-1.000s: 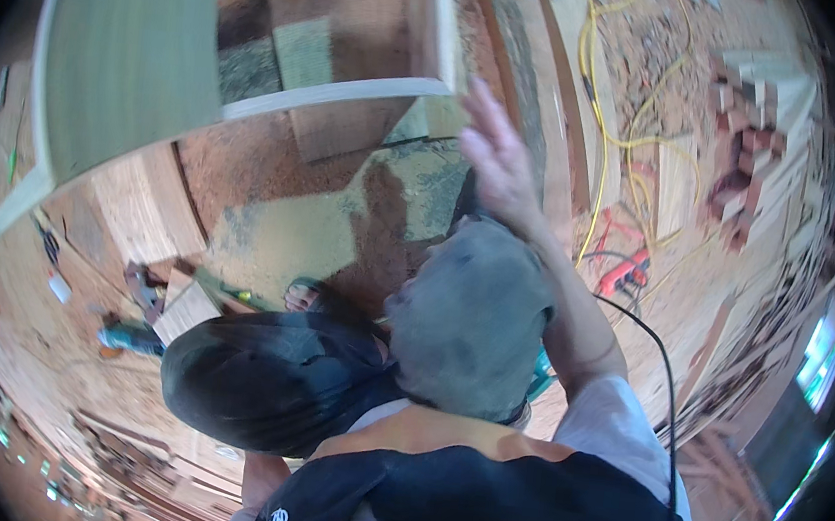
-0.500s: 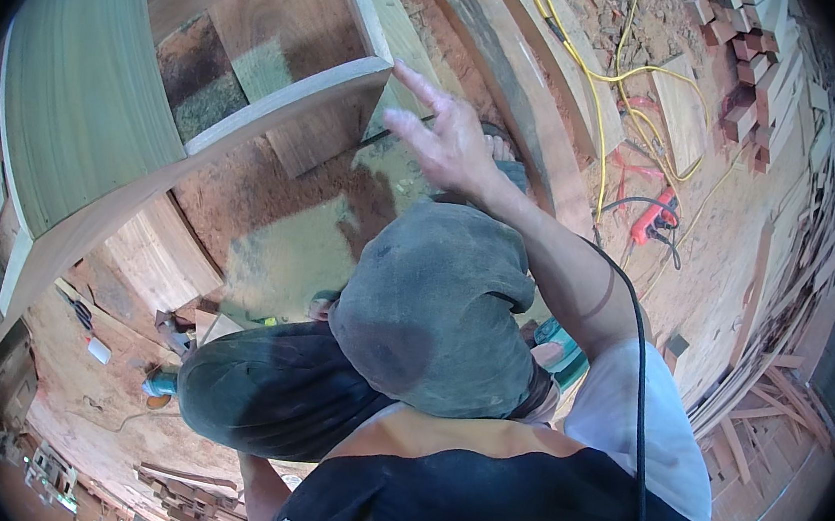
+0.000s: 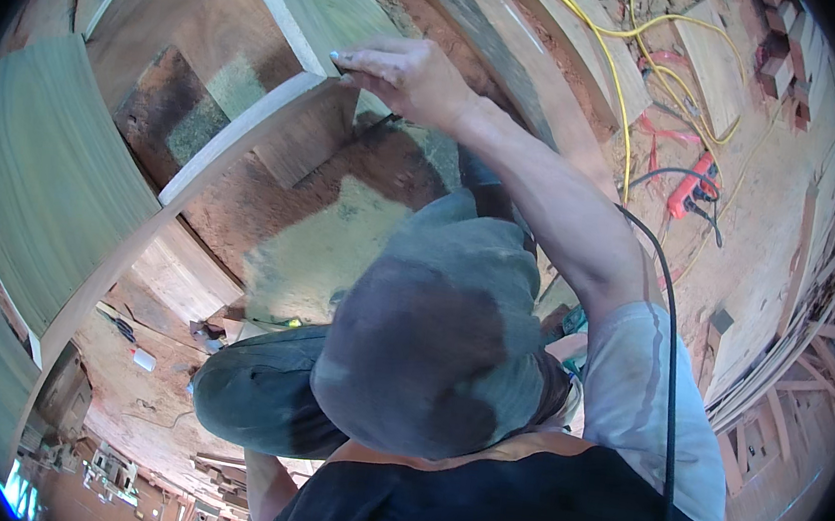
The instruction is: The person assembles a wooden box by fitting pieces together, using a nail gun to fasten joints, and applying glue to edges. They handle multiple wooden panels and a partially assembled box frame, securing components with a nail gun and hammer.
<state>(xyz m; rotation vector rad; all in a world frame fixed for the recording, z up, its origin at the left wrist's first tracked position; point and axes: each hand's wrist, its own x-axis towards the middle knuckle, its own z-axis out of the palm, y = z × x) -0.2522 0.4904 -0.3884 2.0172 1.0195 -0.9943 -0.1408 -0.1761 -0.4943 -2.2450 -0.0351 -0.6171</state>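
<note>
My right hand [image 3: 400, 76] reaches out to the near corner of a large wooden frame [image 3: 249, 131], a cabinet-like carcass with pale raw edges and dividing boards. Its fingers are closed over that corner, where two boards meet, with the fingertips along the top edge. A pale bluish spot shows at one fingertip; I cannot make out what it is. Wide greenish wood panels [image 3: 63, 131] cover the carcass on the left. My left hand is out of sight; only a bare piece of arm shows at the lower edge.
Right of me lie long boards [image 3: 519, 44], a yellow cord [image 3: 631, 130] and a red power tool or socket block [image 3: 691, 186]. Stacked wood blocks [image 3: 785, 50] stand far right. At left on the floor are scissors [image 3: 120, 322] and a small white bottle [image 3: 143, 360].
My right hand has gone from spread fingers beside the corner to fingers closed over it. The view has shifted, so the frame now sits further left.
</note>
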